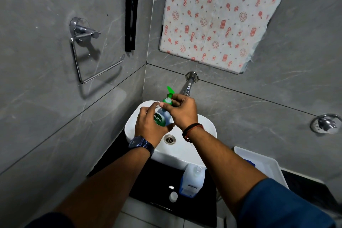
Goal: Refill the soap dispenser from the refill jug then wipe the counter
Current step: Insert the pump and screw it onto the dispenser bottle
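Observation:
Over the white basin (205, 126) I hold a clear soap dispenser (163, 116) with blue liquid and a green Dettol label. My left hand (148, 126) grips its body. My right hand (182, 111) pinches the green pump top (169, 94) at the bottle's neck. The refill jug (192, 181), translucent with bluish liquid, stands uncapped on the black counter (148, 177) below the basin. Its white cap (173, 196) lies beside it on the counter.
A chrome tap (188, 85) juts from the grey tiled wall behind the basin. A white tray (262, 164) sits at the right. A towel ring (87, 57) hangs on the left wall. The drain (169, 139) shows in the basin.

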Available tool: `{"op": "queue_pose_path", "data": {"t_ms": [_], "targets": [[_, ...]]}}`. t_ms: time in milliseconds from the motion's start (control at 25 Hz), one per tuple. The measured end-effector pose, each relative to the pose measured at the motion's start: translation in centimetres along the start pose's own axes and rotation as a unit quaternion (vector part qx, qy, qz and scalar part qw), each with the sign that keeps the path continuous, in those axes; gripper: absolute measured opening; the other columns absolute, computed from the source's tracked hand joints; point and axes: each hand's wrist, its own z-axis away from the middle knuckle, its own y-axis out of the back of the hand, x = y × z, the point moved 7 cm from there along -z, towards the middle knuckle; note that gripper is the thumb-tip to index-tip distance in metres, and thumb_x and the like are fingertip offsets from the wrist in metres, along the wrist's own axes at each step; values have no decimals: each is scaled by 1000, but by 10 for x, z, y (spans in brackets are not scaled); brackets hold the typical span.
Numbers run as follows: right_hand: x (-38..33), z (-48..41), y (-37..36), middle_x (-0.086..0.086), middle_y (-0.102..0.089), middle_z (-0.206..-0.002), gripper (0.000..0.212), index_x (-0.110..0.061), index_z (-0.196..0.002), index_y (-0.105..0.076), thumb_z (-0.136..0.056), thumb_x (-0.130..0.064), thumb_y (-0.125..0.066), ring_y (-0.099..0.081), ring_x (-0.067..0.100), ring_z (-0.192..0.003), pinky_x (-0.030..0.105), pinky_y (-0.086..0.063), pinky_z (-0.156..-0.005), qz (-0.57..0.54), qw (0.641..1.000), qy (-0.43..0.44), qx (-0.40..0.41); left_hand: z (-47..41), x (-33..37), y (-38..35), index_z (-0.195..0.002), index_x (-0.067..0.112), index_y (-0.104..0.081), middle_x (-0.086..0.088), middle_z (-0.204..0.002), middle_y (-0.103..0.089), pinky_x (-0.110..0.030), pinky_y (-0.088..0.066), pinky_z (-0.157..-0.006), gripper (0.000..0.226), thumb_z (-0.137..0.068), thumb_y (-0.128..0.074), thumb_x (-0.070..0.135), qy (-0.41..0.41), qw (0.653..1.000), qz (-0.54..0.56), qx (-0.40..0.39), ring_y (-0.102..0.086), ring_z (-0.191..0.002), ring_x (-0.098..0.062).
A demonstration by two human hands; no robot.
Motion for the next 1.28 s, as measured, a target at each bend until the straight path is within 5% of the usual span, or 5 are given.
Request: {"op": "queue_pose_path", "data": {"t_ms": [280,600,840,1000,1280], "targets": [[-3,2,-2,2,-73,-95,51,-10,-108,-64,-63,-19,-87,-69,11,-87,33,-57,-85,63,997,22,37,4,-1,-5,-128,22,-49,-13,-109,-52,-28,-41,-66,84,-52,-86,19,17,1000,-21,6,-58,-90,-33],[-36,-6,17,-5,-69,-82,59,-13,-103,-69,-59,-51,-84,-65,5,-78,24,-55,-75,176,984,26,2,-3,-14,-10,-130,25,-47,-8,-110,-52,-32,-47,-74,95,-47,-87,46,25,998,-54,-6,-60,-93,-29],[-62,-13,9,7,-73,-96,22,-11,-100,-72,-85,-28,-69,-66,21,-91,38,-54,-85,310,945,78,-69,-7,-15,-12,-129,28,-47,-6,-109,-51,-28,-46,-75,95,-45,-87,46,11,999,-32,-8,-60,-92,-28],[-68,-7,-8,9,-62,-120,25,-14,-118,-65,-94,-17,-55,-55,23,-111,36,-44,-98,331,913,154,-183,-10,-18,-6,-127,28,-47,-4,-110,-50,-26,-42,-72,92,-46,-86,48,16,999,-36,3,-59,-92,-27],[-64,1,-22,14,-62,-112,26,-7,-113,-68,-92,0,-55,-59,25,-106,32,-45,-97,291,891,247,-246,-10,-34,1,-126,27,-49,-6,-110,-51,-34,-49,-76,93,-44,-87,49,20,998,-51,12,-59,-93,-28]]}}
